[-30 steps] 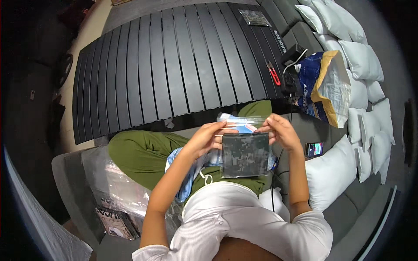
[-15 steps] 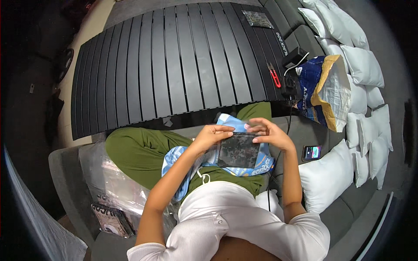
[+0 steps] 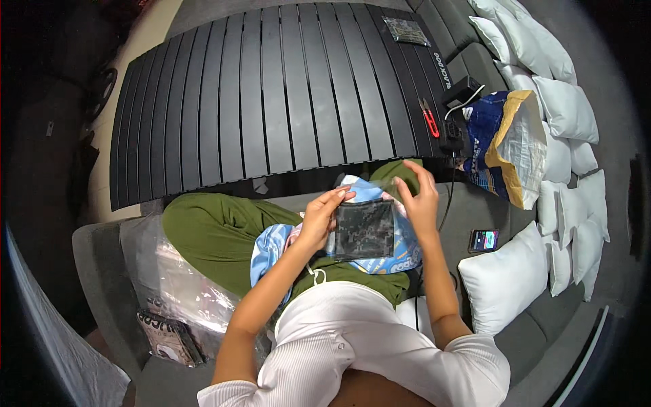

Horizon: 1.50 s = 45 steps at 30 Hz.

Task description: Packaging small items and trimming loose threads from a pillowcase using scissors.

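A flat dark camouflage-patterned packet lies over my lap, on top of a light-blue printed bag or cloth. My left hand is at its upper left corner, thumb and fingers pinched together there. My right hand is raised beyond the packet's right side, thumb and index finger apart, with nothing plain to see between them. The rest of the blue material bunches up left of the packet, beside my left forearm.
Ahead stands a black slatted table with red-handled snips and another camouflage packet. To the right are an open blue-and-yellow sack, a phone and several white cushions. Clear plastic packaging lies left.
My right hand has left the packet's upper right edge and lifted away, fingers parting. My left hand and the packet have shifted slightly left.
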Tool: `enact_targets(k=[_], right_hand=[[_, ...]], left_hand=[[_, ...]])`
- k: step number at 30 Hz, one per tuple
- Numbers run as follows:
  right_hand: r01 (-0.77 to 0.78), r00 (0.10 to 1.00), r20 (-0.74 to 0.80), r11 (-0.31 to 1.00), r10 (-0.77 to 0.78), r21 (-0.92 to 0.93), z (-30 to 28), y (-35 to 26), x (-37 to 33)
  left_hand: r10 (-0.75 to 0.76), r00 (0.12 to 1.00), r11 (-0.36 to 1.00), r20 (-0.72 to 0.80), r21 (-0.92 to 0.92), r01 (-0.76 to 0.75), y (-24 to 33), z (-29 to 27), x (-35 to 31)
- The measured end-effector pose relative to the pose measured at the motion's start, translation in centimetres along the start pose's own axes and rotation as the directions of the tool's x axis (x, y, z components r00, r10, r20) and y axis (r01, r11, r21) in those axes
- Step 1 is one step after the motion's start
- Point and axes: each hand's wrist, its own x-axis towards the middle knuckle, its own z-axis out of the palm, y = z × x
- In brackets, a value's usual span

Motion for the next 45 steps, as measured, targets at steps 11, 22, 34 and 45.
enact_targets(k=[11, 22, 34, 45], right_hand=[[0.338, 0.919, 0.169, 0.933, -0.356, 0.124, 3.6, -4.8, -0.3], [0.306, 0.881, 0.313, 0.932, -0.354, 0.193, 2.9, -5.1, 0.8], [0.391, 0.878, 0.239, 0.91, -0.414, 0.14, 2.2, -5.9, 1.1], [0.401, 0.844, 0.355, 0.913, -0.402, 0.08, 1.6, -5.9, 0.9]], left_hand=[[0.281, 0.957, 0.958, -0.069, 0.083, -0.275, -0.8, 1.1, -0.8], [0.315, 0.949, 0.899, 0.026, 0.311, -0.308, -1.7, 0.5, -1.1], [0.285, 0.958, 0.909, -0.005, 0.317, -0.269, -0.8, 0.7, -1.3], [0.355, 0.935, 0.891, 0.006, 0.298, -0.341, -1.5, 0.8, -1.3]])
